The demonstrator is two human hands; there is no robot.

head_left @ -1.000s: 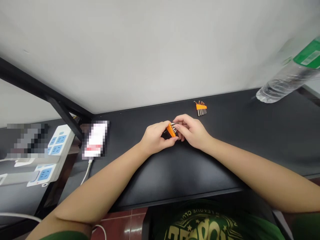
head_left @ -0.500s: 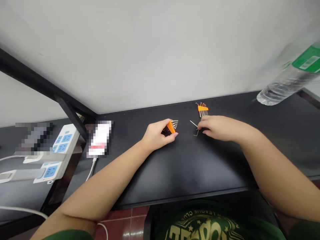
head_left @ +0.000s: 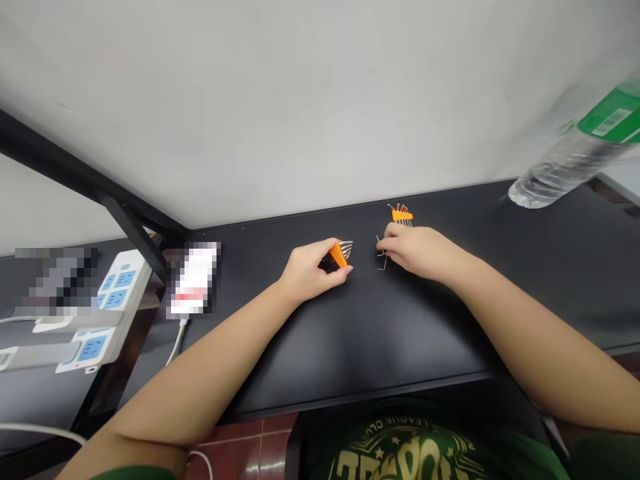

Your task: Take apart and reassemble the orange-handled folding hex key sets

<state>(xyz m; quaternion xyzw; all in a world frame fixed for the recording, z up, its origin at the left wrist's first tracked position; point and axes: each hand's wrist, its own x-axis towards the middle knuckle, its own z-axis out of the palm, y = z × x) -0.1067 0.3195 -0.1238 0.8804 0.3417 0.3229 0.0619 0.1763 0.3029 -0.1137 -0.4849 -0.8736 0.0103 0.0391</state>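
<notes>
My left hand (head_left: 307, 275) grips an orange hex key holder (head_left: 340, 255) between thumb and fingers. Bent silver ends of several hex keys stick out of its right side. To the right, my right hand (head_left: 417, 251) is closed, its fingertips pinching a thin hex key (head_left: 379, 239) just above the black tabletop (head_left: 370, 340). Another thin L-shaped hex key (head_left: 384, 264) shows just below those fingertips; whether they touch it I cannot tell. Behind the right hand lies a second orange holder (head_left: 402, 216) with several hex keys, its lower part hidden by the hand.
A large clear bottle with a green label (head_left: 565, 163) stands at the back right. On the left are a blurred phone (head_left: 194, 277) on a white cable, a black metal frame (head_left: 133, 227) and a white power strip (head_left: 135, 293) with plugs. A pale wall (head_left: 320, 113) rises behind.
My right hand has shifted left and slightly up, its fingertips now over the thin hex keys and closer to my left hand. The left hand keeps its grip on the holder. The view has shifted slightly.
</notes>
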